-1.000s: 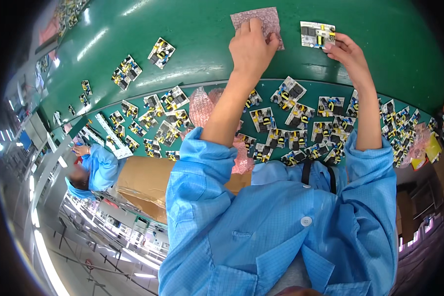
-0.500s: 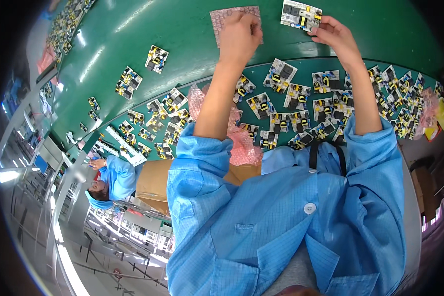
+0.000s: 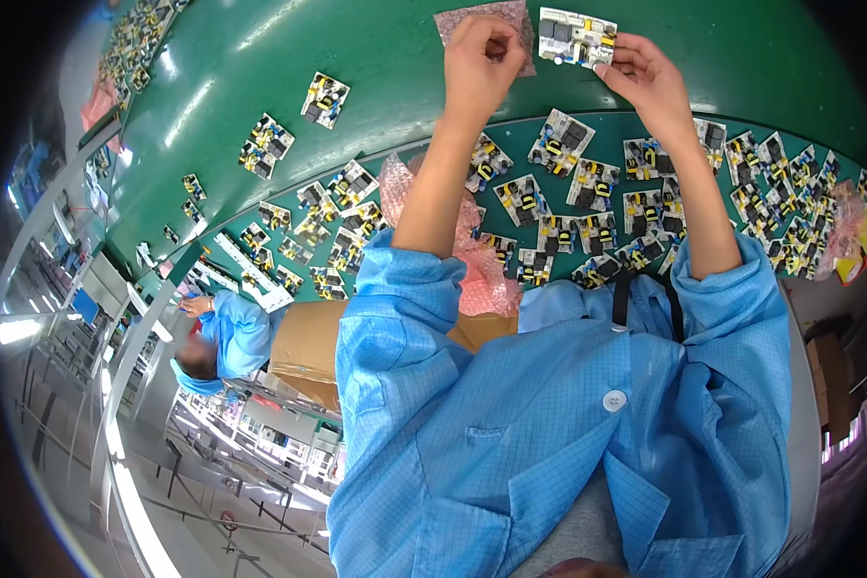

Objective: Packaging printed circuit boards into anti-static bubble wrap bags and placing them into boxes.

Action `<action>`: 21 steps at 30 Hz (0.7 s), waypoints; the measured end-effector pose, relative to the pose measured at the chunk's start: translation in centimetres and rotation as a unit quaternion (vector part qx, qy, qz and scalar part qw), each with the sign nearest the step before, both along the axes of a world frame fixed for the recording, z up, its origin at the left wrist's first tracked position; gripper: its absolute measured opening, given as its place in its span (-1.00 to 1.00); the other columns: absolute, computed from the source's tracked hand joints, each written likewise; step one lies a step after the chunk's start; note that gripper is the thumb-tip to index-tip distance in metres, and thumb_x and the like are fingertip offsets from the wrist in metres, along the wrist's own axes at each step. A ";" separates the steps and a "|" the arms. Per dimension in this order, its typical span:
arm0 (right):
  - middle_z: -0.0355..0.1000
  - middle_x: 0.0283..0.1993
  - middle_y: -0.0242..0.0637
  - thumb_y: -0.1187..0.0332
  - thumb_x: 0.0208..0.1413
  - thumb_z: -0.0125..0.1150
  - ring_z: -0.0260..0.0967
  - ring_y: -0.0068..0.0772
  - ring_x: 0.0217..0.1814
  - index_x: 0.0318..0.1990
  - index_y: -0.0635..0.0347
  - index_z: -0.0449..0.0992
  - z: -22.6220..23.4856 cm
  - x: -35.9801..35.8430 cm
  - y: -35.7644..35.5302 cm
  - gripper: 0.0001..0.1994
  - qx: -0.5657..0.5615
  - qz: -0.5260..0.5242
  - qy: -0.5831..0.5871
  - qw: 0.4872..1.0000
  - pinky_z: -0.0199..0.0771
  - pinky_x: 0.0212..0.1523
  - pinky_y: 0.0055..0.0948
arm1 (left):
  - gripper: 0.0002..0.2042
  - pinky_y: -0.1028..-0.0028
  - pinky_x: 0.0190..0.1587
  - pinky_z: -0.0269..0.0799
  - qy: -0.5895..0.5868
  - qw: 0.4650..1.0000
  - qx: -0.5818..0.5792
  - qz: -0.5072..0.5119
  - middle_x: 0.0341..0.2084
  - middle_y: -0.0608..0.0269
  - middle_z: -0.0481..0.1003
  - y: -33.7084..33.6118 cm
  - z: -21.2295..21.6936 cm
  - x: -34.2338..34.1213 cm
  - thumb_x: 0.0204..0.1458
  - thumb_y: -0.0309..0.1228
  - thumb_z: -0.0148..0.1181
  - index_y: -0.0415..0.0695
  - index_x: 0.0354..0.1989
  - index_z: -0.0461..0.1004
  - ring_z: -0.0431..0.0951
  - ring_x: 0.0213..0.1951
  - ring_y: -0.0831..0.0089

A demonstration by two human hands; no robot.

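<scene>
A pink bubble-wrap bag (image 3: pixel 516 17) lies on the green bench top at the upper middle. My left hand (image 3: pixel 478 69) is over it, fingers curled and thumb bent in, pinching the wrap; the fingertips are partly hidden. Just right of the bag, a white circuit board (image 3: pixel 576 39) with dark blocks and yellow and blue parts is tilted up, its parts facing me. My right hand (image 3: pixel 648 85) grips that board by its right edge, thumb on the near corner and fingers behind. Board and bag are close but apart.
Many similar circuit boards (image 3: pixel 562 143) lie on the lower green surface before me. More boards (image 3: pixel 326 99) sit farther left. Crumpled pink bubble wrap (image 3: pixel 486 279) is by my left forearm. A cardboard box (image 3: pixel 303 352) stands below the edge; a person in blue (image 3: pixel 241 332) works at left.
My right hand has brought the board left, closer to the bag. My left fingers have curled tighter at the wrap. The whole view has shifted slightly.
</scene>
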State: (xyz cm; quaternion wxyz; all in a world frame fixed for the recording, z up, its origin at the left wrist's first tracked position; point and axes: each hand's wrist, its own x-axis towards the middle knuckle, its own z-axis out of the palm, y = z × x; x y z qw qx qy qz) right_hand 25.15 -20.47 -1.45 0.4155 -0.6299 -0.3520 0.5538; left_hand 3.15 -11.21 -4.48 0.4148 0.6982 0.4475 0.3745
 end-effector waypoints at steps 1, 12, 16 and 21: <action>0.50 -0.03 -0.29 0.45 0.14 0.32 0.43 -0.54 -0.02 0.12 0.31 0.40 0.0 -0.3 -0.1 -0.59 -0.008 -0.001 0.010 1.000 0.41 0.06 -0.54 | -0.87 0.54 -0.37 0.57 -0.004 1.000 0.010 0.001 -0.39 0.23 0.50 -0.1 0.0 0.2 -0.15 -0.64 0.29 -0.22 -0.41 0.51 0.59 -0.46 0.44; 0.50 -0.05 -0.30 0.45 0.11 0.35 0.43 -0.57 -0.05 0.09 0.30 0.41 -0.1 -1.7 -0.2 -0.60 -0.006 -0.020 -0.037 0.999 0.43 -0.05 -0.58 | -0.85 0.53 -0.38 0.57 -0.043 0.998 0.040 0.027 -0.33 0.21 0.51 -1.1 -0.4 1.2 -0.15 -0.67 0.28 -0.23 -0.38 0.53 0.59 -0.40 0.44; 0.50 -0.08 -0.34 0.43 0.08 0.39 0.38 -0.63 -0.14 0.09 0.28 0.43 0.6 -2.4 -1.2 -0.57 0.008 -0.017 -0.059 0.998 0.39 -0.18 -0.63 | -0.82 0.48 -0.31 0.53 -0.015 0.999 -0.026 0.021 -0.27 0.20 0.52 -1.0 1.2 0.8 -0.10 -0.64 0.29 -0.20 -0.29 0.54 0.58 -0.33 0.42; 0.50 -0.11 -0.36 0.40 0.07 0.41 0.27 -0.74 -0.33 0.10 0.28 0.45 0.1 -1.3 -0.9 -0.56 -0.004 0.003 -0.116 0.993 0.31 -0.31 -0.70 | -0.90 0.55 -0.41 0.42 -0.040 0.998 -0.053 0.008 -0.31 0.19 0.48 -1.3 1.9 1.2 -0.03 -0.65 0.25 -0.23 -0.35 0.50 0.50 -0.45 0.49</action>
